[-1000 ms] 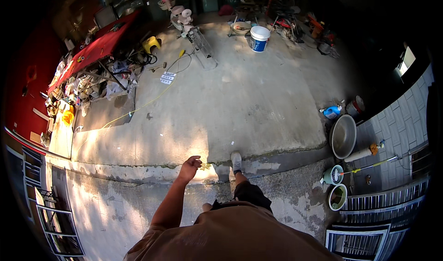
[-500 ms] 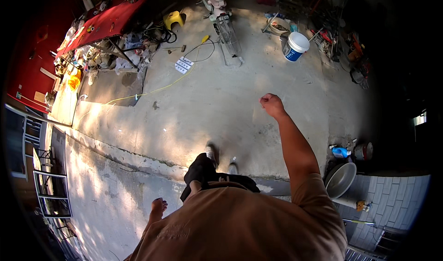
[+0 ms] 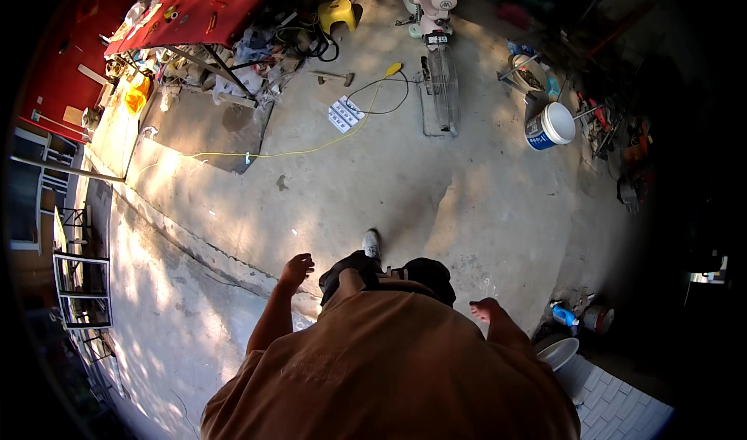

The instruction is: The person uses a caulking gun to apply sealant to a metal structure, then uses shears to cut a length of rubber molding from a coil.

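Note:
My left hand (image 3: 297,269) hangs in front of my left hip over the concrete floor, with nothing in it. Its fingers are loosely bent and slightly apart. Close by my right side, my right hand (image 3: 485,310) is low, partly covered by its own forearm. The fingers that show are loosely spread and hold nothing. Neither hand touches anything. One shoe (image 3: 371,243) shows on the floor ahead of my body.
Ahead stands a pink scooter (image 3: 436,28) with a wire rear basket. Left of it lie a white power strip (image 3: 345,115), a yellow cable (image 3: 311,150) and a hammer (image 3: 333,76). A white-and-blue bucket (image 3: 551,126) stands to the right; a red-covered table (image 3: 194,16) is far left.
My right hand has swung back from far ahead to beside my body, and my left hand has come forward. The scooter and bucket now appear further right as I walk and turn.

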Demonstrator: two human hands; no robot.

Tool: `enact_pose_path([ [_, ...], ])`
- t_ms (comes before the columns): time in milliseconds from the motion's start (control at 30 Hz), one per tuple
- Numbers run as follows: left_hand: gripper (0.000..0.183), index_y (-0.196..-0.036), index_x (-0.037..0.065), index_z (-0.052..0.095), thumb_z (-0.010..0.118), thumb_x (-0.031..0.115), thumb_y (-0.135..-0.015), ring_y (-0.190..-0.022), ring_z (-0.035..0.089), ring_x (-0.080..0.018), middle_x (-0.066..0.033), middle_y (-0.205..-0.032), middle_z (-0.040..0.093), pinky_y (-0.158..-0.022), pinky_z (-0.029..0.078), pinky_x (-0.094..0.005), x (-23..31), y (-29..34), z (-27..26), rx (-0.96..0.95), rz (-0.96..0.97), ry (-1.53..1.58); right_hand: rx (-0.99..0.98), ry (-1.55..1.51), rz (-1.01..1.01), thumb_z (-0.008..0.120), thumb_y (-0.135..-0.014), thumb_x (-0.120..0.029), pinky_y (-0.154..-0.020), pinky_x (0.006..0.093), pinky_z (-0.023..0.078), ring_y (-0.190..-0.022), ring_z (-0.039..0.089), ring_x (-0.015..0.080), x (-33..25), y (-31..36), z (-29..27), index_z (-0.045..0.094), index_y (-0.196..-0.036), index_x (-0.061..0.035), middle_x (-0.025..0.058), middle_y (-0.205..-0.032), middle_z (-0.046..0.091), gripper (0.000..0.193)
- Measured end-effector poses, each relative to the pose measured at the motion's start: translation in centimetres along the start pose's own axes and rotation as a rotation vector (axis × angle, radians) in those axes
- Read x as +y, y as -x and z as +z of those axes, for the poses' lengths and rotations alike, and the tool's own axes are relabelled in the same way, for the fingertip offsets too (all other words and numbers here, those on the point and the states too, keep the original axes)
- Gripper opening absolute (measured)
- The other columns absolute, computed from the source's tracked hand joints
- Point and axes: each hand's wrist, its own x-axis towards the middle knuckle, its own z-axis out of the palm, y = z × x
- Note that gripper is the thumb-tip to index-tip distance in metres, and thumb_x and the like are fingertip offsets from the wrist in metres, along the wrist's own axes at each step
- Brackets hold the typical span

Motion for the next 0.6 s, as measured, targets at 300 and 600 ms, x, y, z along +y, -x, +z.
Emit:
enact_pose_path([
  [300, 0.044, -0.134, 0.008, 0.053, 0.053, 0.032, -0.098, -0.090, 0.065, -0.0193, -0.0075, -0.108, 0.066, -0.078, 0.049, -0.0337, 21.3, -11.8, -6.5, 0.299, 0.009, 0.090, 0.192, -0.377, -0.182, 0.063, -0.091, -0.020, -0.054, 0.0254, 0.032, -0.054, 0.040, 0.0066, -8.6, 9.3, 2.8, 0.039, -0.060, -0.0201, -0.0072, -0.060, 0.039, 0.039],
  [600, 0.034, -0.121, 0.012, 0.060, 0.059, 0.034, -0.094, -0.085, 0.062, -0.0153, -0.0028, -0.100, 0.066, -0.078, 0.049, -0.0354, 25.3, -16.0, 0.9, 0.055, -0.313, -0.063, 0.871, 1.240, -1.056, 0.065, -0.081, -0.020, -0.069, 0.0426, 0.054, -0.077, 0.067, 0.0314, -46.7, 12.9, -10.7, 0.067, -0.074, -0.0038, 0.0163, -0.087, 0.070, 0.018],
])
